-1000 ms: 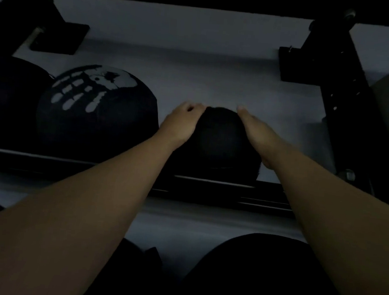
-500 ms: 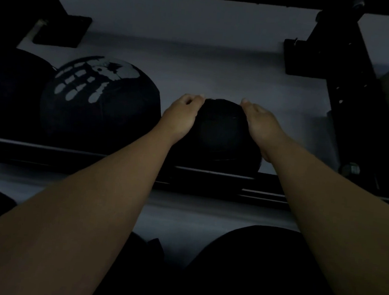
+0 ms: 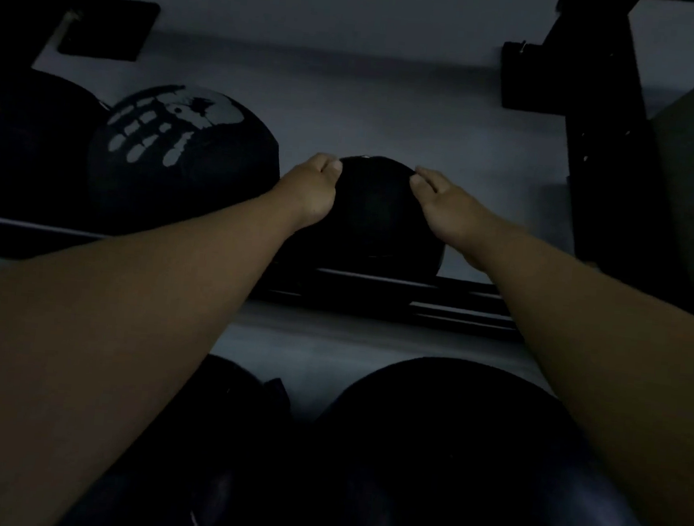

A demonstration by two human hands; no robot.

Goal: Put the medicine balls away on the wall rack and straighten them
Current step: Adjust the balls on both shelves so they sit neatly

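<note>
A small plain black ball [image 3: 376, 215] sits on the rack's rail [image 3: 398, 284], against the pale wall. Just to its left rests a larger black ball [image 3: 186, 160] printed with a white handprint, and beside that another dark ball [image 3: 28, 142]. More dark balls [image 3: 446, 447] fill the rack's lower tier, their details lost in shadow.

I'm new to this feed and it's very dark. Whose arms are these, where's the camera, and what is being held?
No machine here: these are a person's bare arms, seen from a camera worn on the head, looking forward and down. The left hand and right hand press on either side of a plain black medicine ball, which sits on the rack rail against the pale wall. To its left sits a ball with a white handprint, with another dark ball beyond it. More dark balls lie on a lower level.
</note>
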